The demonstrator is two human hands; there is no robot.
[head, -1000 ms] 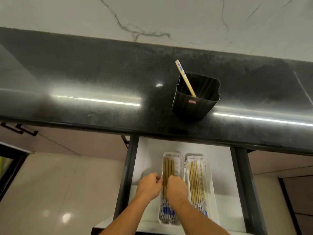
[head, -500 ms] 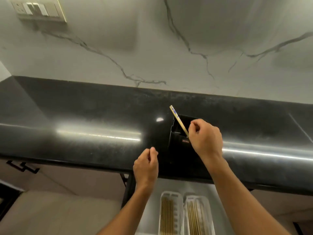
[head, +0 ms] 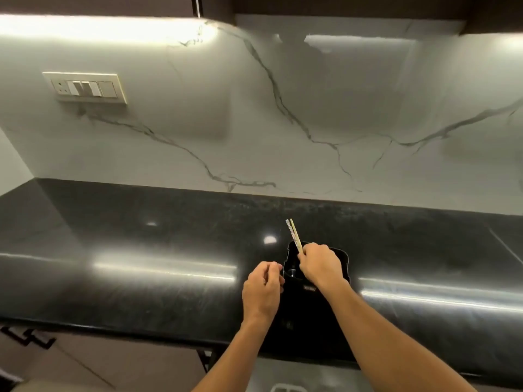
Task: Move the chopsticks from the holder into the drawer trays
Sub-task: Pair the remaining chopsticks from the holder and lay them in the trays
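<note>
A black chopstick holder stands on the dark countertop. My right hand is over its mouth and grips a pair of light chopsticks whose patterned ends stick up and to the left. Just left of the holder, my left hand hovers with loosely curled fingers and holds nothing. At the bottom edge only the rim of a white drawer tray shows; the drawer itself is mostly out of view.
A marble backsplash rises behind the counter, with a switch plate at the upper left. Dark cabinet handles sit below the counter at the lower left. Bright light strips reflect on the counter's front.
Both hands left the drawer tray and rose to the holder. My right hand took hold of the chopsticks in the holder. The camera tilted up, so the trays dropped out of view.
</note>
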